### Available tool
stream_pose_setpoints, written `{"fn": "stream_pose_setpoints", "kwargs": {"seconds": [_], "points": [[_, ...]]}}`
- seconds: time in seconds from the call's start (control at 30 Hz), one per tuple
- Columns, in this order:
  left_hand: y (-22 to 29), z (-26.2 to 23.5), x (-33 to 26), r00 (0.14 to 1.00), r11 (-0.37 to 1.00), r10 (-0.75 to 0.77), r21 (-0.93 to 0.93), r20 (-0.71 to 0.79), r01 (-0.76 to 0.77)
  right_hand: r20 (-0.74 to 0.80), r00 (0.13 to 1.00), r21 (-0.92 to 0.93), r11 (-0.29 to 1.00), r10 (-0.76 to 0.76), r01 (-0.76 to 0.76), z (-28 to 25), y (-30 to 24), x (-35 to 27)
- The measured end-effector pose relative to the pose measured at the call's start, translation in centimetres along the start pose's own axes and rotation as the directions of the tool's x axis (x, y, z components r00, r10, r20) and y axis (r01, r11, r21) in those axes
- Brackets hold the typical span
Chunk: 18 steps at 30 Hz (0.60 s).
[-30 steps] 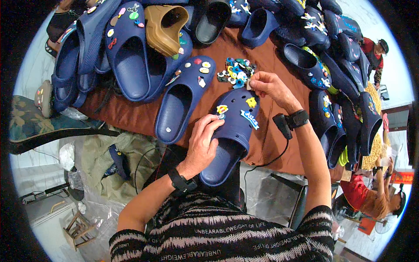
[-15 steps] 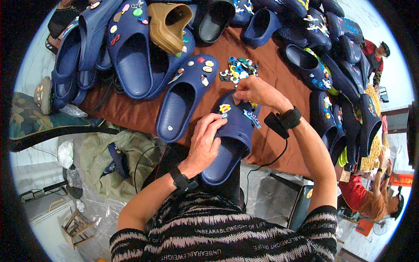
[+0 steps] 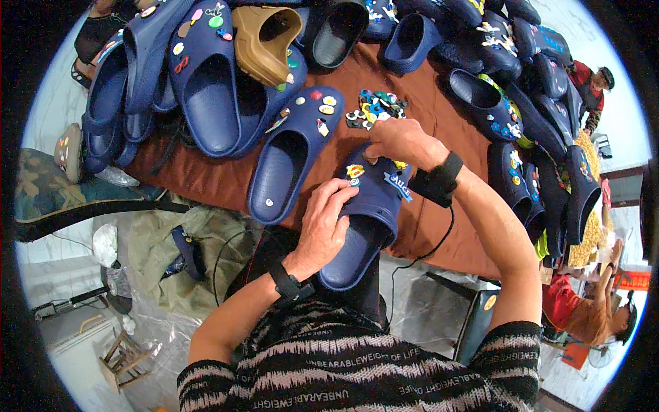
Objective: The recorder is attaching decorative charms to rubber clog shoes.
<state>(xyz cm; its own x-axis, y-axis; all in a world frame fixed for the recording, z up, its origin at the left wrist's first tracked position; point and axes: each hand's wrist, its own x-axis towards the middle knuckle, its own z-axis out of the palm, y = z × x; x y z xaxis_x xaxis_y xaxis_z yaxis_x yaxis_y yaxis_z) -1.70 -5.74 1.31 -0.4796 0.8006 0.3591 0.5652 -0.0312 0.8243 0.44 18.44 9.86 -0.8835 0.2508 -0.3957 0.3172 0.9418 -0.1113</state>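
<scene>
A navy clog (image 3: 374,204) stands toe-away at the table's near edge, its heel over my lap. My left hand (image 3: 320,223) grips its left side, thumb by the foot opening and fingers on the upper beside a small round charm. A yellow, red and white charm (image 3: 355,172) and a blue banner charm (image 3: 397,187) sit on the upper. My right hand (image 3: 410,144) is closed over the toe, fingertips pressed to it; whatever they pinch is hidden. Just beyond lies a pile of small colourful charms (image 3: 376,106). Left of it rests a matching decorated clog (image 3: 292,154).
Many navy clogs (image 3: 206,96) crowd the far left, and more (image 3: 508,113) are heaped at right. A tan clog (image 3: 268,41) lies on top at the back. The brown cloth (image 3: 439,226) covers the table. A cable (image 3: 429,244) hangs from my right wristband. Other people sit at far right.
My right hand has rolled over, its back now covering more of the toe, and its wrist has moved slightly up and left. My left hand and the clog have barely moved.
</scene>
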Motion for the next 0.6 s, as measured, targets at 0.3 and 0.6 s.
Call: {"fn": "stream_pose_setpoints", "kwargs": {"seconds": [0.3, 0.6], "points": [[0.2, -0.1, 0.1, 1.0, 0.999, 0.025, 0.024, -0.008, -0.025, -0.188, 0.98, -0.246, 0.969, -0.062, 0.015, 1.7, -1.1, -1.1], [2.1, -1.7, 0.1, 0.993, 0.996, 0.076, -0.059, 0.086, -0.071, -0.346, 0.938, 0.278, 0.956, 0.007, 0.096, 2.5, 1.5, -4.0]]}}
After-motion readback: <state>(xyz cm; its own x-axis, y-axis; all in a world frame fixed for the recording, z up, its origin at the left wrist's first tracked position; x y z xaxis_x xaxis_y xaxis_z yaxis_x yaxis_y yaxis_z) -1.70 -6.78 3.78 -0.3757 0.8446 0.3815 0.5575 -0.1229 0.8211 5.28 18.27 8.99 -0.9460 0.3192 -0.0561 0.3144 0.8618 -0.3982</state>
